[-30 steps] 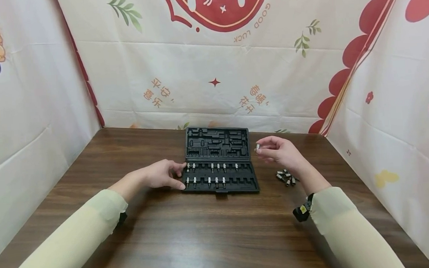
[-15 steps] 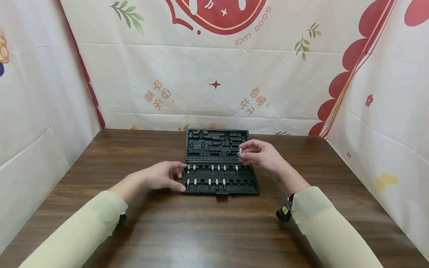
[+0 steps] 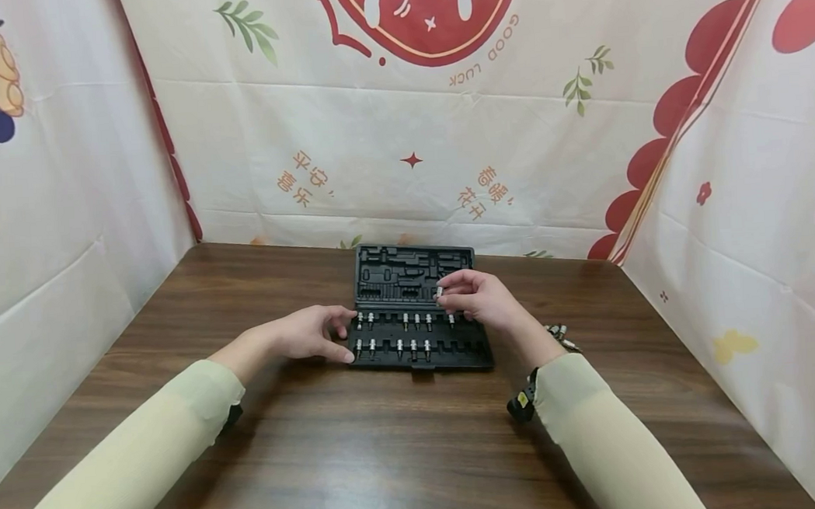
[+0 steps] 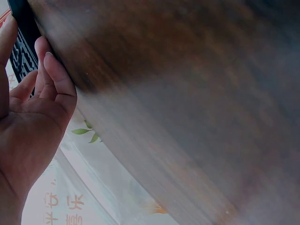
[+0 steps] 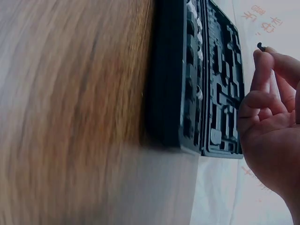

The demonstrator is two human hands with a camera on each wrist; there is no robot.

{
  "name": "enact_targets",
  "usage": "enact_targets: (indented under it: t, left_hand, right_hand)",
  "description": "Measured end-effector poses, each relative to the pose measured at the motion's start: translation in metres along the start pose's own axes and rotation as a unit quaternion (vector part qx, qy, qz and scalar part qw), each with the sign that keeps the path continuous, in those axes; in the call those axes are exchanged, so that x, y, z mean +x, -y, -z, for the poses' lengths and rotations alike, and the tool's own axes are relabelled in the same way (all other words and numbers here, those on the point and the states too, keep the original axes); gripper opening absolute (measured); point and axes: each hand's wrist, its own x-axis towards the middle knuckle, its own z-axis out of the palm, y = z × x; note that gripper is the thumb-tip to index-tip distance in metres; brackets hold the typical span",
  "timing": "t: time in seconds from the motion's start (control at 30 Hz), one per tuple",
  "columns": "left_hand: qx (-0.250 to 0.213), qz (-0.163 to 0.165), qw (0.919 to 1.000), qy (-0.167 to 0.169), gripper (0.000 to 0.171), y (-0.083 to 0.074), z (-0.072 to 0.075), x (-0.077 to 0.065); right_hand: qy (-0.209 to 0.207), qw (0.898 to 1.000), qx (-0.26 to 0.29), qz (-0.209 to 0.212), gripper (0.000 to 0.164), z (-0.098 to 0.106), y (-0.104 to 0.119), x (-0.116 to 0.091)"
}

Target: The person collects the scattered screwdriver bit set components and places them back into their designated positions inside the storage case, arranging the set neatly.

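A black plastic socket case (image 3: 386,365) lies unfolded on the table, its lid (image 3: 397,267) laid back. Two rows of bit sockets (image 3: 414,347) stand in the lower half, with vacant slots among them. At the case's left side rests my left hand (image 3: 310,334), thumb by the front corner and fingers along the edge. My right hand (image 3: 480,301) pinches a small silver bit socket (image 3: 439,292) between thumb and fingertips, over the hinge area. In the right wrist view the dark tip of the bit socket (image 5: 260,46) pokes past the fingertips; the fingers hide most of it.
To the right of the case, several loose bit sockets (image 3: 560,337) lie in a pile, partly behind the right forearm. The brown wooden table (image 3: 391,442) meets printed white cloth (image 3: 343,118) at the back and sides.
My right hand has moved left from beside the case to above it, carrying the bit socket. My left hand stays at the case's left edge.
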Motion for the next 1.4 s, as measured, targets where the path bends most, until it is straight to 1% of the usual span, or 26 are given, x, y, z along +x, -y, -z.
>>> enact_targets:
  t: [0.2, 0.43, 0.67, 0.97, 1.2, 1.4]
  left_hand:
    - [0.0, -0.003, 1.0, 0.002, 0.088, -0.001, 0.001, 0.0]
    - [-0.002, -0.006, 1.0, 0.002, 0.087, -0.001, 0.001, 0.0]
    - [-0.002, -0.003, 1.0, 0.002, 0.087, -0.002, 0.002, -0.001]
    - [0.002, -0.001, 1.0, -0.002, 0.087, -0.004, 0.002, 0.0]
    - [-0.002, 0.002, 1.0, -0.003, 0.086, -0.002, 0.002, 0.001]
    - [-0.007, -0.002, 1.0, -0.004, 0.086, -0.001, 0.001, 0.001]
  right_hand:
    - [0.009, 1.0, 0.005, -0.007, 0.045, -0.009, 0.0, 0.007]
    - [0.007, 1.0, -0.007, 0.002, 0.039, -0.021, 0.003, 0.016]
    - [0.014, 1.0, -0.014, 0.001, 0.043, -0.032, 0.011, 0.024]
    - [0.03, 0.999, -0.024, 0.004, 0.041, -0.047, 0.019, 0.034]
    - [0.035, 0.999, -0.034, 0.002, 0.036, -0.055, 0.017, 0.043]
    - [0.05, 0.997, -0.054, -0.007, 0.032, -0.058, 0.011, 0.049]
